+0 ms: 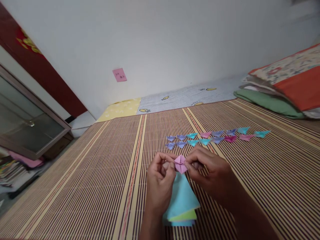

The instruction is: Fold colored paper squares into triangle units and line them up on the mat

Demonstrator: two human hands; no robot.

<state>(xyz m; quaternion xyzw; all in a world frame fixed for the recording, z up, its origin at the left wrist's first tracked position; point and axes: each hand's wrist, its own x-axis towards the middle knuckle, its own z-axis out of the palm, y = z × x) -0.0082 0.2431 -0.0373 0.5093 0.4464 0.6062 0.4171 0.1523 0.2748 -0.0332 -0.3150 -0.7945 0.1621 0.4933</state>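
Note:
Between my two hands is a small pink folded paper (180, 164), a piece of origami with creases meeting at its middle. My left hand (161, 178) pinches its left side between thumb and fingers. On the other side, my right hand (208, 166) grips the right edge with closed fingertips. Under the hands lies a stack of coloured paper (183, 196), light blue on top with green and blue corners showing below. Beyond them, two rows of small folded paper boats (181, 144) in purple, turquoise and pink rest on the striped mat.
The striped bamboo mat (100, 173) covers the bed. Folded bedding (295, 86) is piled at the right. A patterned cloth (175, 96) runs along the wall, where a pink note (119, 75) is stuck. At the left stands a glass-fronted cabinet door (27, 110) beside books and papers (17, 173).

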